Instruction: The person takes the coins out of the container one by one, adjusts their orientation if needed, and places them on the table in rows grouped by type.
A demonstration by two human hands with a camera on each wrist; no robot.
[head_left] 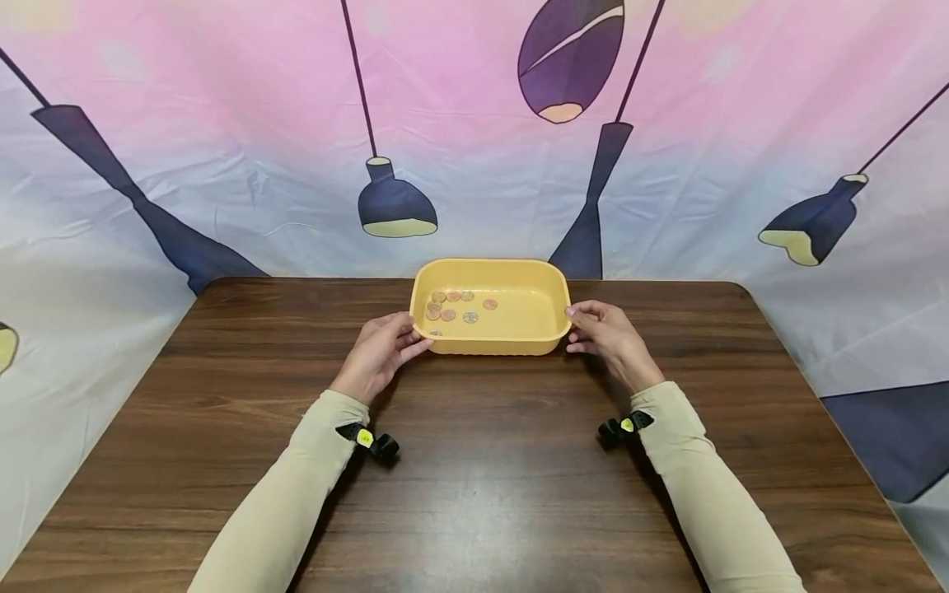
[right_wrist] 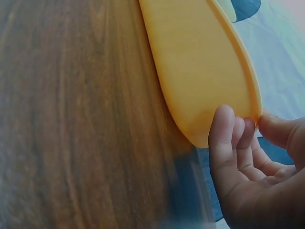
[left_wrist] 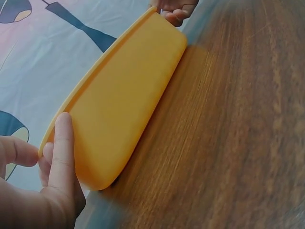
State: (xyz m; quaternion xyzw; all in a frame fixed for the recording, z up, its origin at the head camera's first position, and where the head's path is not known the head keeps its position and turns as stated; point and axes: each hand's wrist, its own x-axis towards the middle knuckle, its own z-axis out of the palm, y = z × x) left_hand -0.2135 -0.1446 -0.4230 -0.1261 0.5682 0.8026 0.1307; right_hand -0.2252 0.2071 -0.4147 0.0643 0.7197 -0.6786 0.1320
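Observation:
A yellow rectangular plastic tub (head_left: pixel 491 347) stands at the far side of the table, its long side towards me. Several copper and silver coins (head_left: pixel 448 315) lie on its floor, mostly in the left half. At the left end my left hand (head_left: pixel 376 356) pinches the rim, thumb on top and fingers against the outer wall, as the left wrist view shows. My right hand (head_left: pixel 611 339) grips the right end the same way; its thumb (right_wrist: pixel 275 129) meets the rim in the right wrist view. From both wrist views the coins are hidden behind the tub's wall (left_wrist: pixel 121 100).
The dark wood-grain table (head_left: pixel 482 461) has rounded far corners. Right behind the tub hangs a pink and blue cloth (head_left: pixel 282 181) printed with lamps, which also runs down both sides. Each sleeved wrist wears a small black camera (head_left: pixel 385 449) on a strap.

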